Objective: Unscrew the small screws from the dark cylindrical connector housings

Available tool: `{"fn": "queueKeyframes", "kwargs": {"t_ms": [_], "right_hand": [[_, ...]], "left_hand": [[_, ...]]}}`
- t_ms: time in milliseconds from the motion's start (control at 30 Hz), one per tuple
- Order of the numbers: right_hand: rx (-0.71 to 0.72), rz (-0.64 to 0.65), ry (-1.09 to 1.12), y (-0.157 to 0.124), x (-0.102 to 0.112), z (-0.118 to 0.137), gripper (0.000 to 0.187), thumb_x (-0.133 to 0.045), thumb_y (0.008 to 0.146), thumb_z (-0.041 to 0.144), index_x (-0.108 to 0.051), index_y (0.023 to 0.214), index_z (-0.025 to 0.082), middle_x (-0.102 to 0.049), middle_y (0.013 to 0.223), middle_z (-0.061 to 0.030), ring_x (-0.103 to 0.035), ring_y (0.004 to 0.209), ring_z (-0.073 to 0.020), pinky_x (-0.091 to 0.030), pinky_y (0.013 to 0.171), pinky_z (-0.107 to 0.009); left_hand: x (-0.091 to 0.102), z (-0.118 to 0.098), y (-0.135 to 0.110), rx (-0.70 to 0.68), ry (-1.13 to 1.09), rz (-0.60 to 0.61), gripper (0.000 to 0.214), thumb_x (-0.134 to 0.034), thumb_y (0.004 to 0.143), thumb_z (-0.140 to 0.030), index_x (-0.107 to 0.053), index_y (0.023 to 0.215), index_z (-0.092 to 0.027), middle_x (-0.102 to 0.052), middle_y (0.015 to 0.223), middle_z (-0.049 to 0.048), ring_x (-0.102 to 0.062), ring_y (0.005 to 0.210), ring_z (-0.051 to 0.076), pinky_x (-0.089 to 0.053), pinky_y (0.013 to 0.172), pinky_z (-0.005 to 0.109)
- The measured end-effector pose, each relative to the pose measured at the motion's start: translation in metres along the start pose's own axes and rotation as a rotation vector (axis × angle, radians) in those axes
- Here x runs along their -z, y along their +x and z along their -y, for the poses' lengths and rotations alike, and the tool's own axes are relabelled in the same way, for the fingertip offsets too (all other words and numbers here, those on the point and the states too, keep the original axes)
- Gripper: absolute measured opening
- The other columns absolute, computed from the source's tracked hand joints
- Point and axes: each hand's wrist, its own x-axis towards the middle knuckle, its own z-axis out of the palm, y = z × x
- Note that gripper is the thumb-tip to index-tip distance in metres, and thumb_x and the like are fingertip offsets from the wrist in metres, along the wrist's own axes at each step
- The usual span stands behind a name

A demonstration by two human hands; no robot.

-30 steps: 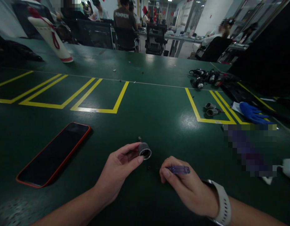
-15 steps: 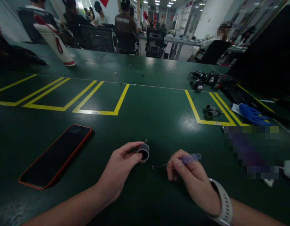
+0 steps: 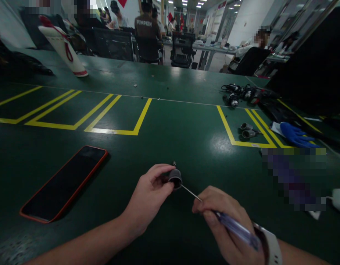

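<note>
My left hand (image 3: 149, 198) is closed around a small dark cup-shaped metal part (image 3: 175, 176), thumb at the rim and fingers on its far side. The part's open mouth faces me, and a thin stem sticks out behind it. A screwdriver (image 3: 237, 229) with a clear purple handle is gripped in my right hand (image 3: 226, 208). Its thin shaft slants up to the left, with the tip at the mouth of the cup. Whether the tip touches the inside is hidden. A pale watch strap circles my right wrist.
A phone (image 3: 66, 182) in an orange case lies at left. Two similar metal cups (image 3: 248, 133) rest inside a yellow tape outline at right. Beyond are dark cylindrical parts (image 3: 233, 99), a blue glove (image 3: 296, 135) and a white vase-like object (image 3: 63, 49). People sit in the background.
My right hand has moved down and turned, bringing the screwdriver tip from beside the cup to its mouth. The left hand has shifted slightly right with the cup, whose mouth now tilts lower.
</note>
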Motion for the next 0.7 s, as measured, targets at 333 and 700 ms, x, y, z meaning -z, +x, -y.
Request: {"fn": "queueKeyframes", "kwargs": {"t_ms": [333,700], "right_hand": [[0.112,0.066,-0.272,-0.002,-0.011,0.0,0.015,-0.047,0.084,0.007,-0.05,0.093,0.019,-0.065,0.073,-0.0057,-0.058,0.064,-0.015,-0.049,0.057,-0.027],[0.16,0.127,-0.354,0.001,-0.009,0.003,0.015,-0.044,0.086,0.009,-0.053,0.095,0.017,-0.066,0.072,-0.0067,-0.061,0.064,-0.0164,-0.051,0.057,-0.028]], "left_hand": [[-0.002,-0.001,-0.002,0.0,0.022,-0.008,0.026,-0.061,0.065,-0.015,-0.063,0.091,-0.017,-0.06,0.112,0.006,-0.062,0.086,0.018,-0.056,0.066,0.027],[-0.003,0.002,-0.003,-0.054,0.057,-0.015,0.026,-0.06,0.065,-0.016,-0.063,0.091,-0.018,-0.06,0.111,0.0065,-0.062,0.088,0.019,-0.055,0.069,0.031]]}}
